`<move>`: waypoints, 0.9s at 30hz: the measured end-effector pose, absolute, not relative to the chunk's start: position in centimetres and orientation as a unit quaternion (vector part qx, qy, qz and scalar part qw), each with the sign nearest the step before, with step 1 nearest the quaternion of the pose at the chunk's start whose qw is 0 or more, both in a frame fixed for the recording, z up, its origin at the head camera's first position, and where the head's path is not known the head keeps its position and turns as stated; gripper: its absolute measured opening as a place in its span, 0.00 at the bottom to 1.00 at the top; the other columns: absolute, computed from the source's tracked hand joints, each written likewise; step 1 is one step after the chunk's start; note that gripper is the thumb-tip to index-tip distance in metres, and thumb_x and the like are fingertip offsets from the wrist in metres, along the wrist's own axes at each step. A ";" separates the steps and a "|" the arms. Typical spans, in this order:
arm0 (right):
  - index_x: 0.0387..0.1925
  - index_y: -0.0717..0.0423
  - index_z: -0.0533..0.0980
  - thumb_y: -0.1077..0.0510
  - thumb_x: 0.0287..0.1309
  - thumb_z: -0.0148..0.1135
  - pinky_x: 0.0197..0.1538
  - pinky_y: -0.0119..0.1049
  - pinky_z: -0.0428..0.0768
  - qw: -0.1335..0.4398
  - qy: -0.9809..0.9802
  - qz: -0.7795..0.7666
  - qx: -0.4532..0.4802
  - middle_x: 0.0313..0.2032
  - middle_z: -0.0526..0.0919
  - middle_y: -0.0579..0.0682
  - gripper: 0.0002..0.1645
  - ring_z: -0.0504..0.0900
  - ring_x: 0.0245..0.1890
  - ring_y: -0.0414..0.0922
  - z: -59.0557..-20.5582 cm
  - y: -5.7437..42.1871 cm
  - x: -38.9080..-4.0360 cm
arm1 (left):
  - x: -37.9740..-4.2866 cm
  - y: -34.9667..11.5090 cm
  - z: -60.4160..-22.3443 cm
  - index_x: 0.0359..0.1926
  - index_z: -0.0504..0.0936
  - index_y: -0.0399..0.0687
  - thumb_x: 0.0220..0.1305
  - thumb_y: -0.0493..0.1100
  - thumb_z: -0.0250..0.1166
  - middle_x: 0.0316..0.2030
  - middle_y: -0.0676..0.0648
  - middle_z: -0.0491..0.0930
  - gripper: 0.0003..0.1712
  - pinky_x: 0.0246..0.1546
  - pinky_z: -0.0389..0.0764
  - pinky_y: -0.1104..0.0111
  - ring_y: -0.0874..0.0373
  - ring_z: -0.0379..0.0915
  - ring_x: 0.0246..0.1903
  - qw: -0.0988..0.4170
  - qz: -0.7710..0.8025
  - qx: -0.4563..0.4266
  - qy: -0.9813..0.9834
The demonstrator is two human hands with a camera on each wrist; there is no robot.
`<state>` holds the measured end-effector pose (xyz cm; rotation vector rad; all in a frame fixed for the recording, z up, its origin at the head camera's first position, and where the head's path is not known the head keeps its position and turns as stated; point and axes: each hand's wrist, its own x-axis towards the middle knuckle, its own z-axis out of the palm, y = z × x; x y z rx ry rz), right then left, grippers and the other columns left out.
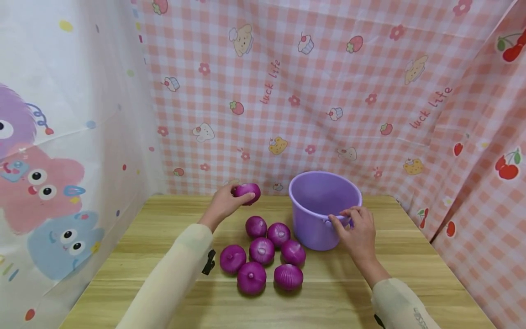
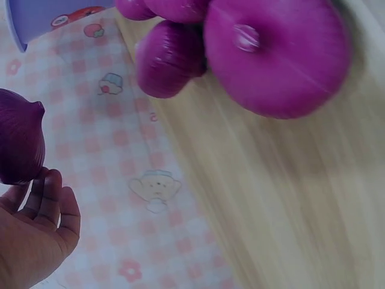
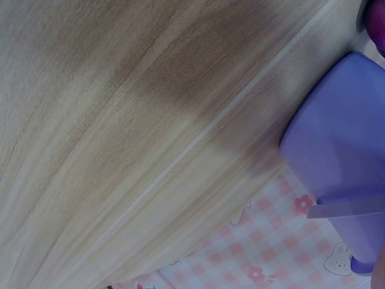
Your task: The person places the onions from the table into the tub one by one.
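My left hand (image 1: 223,203) grips a red onion (image 1: 248,189) and holds it up over the far part of the table. In the left wrist view this onion (image 2: 19,141) shows a pointed tip, with the fingers curled under it. At the right, my right hand (image 1: 359,235) grips the near right rim of an upright purple bucket (image 1: 308,226), where its handle joins. Seen from the right wrist, the bucket (image 3: 337,132) has a strip-like handle across its side. Several more red onions (image 1: 261,251) lie in a loose group left of the bucket, between my two arms.
The wooden table (image 1: 341,297) reaches back to a pink checked curtain (image 1: 263,128). A white curtain with cartoon figures (image 1: 115,151) hangs on the left, and another with cherries (image 1: 472,192) on the right. A small black clip (image 1: 208,262) shows at the left sleeve.
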<state>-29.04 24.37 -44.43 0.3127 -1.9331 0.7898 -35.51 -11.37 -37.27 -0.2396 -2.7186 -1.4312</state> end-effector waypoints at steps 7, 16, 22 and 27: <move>0.29 0.64 0.80 0.57 0.40 0.79 0.43 0.48 0.67 0.493 -0.797 0.325 0.129 0.34 0.76 0.59 0.19 0.72 0.39 0.59 -44.5 24.4 -29.1 | -35.8 -9.6 -36.2 0.60 0.76 0.43 0.57 0.65 0.69 0.51 0.42 0.79 0.39 0.50 0.80 0.58 0.50 0.77 0.48 0.038 -0.452 -0.092 -0.886; 0.29 0.64 0.80 0.59 0.39 0.81 0.41 0.45 0.67 0.503 -0.792 0.320 0.132 0.34 0.76 0.60 0.18 0.72 0.37 0.59 -44.4 24.3 -29.0 | -35.8 -7.0 -34.7 0.59 0.76 0.43 0.57 0.65 0.70 0.50 0.43 0.80 0.39 0.50 0.80 0.59 0.50 0.77 0.48 0.048 -0.451 -0.105 -0.885; 0.29 0.65 0.80 0.58 0.39 0.80 0.41 0.46 0.67 0.496 -0.796 0.323 0.132 0.34 0.76 0.60 0.19 0.71 0.37 0.59 -44.3 24.4 -29.0 | -35.7 -5.0 -33.8 0.60 0.76 0.42 0.56 0.65 0.70 0.51 0.43 0.80 0.40 0.50 0.80 0.60 0.51 0.77 0.48 0.043 -0.456 -0.116 -0.881; 0.28 0.65 0.79 0.58 0.39 0.80 0.40 0.47 0.67 0.492 -0.797 0.319 0.147 0.33 0.76 0.61 0.19 0.71 0.36 0.60 -44.1 24.5 -29.1 | -35.7 -3.6 -33.5 0.56 0.78 0.43 0.56 0.64 0.71 0.46 0.45 0.81 0.37 0.44 0.81 0.63 0.53 0.78 0.43 0.046 -0.456 -0.134 -0.879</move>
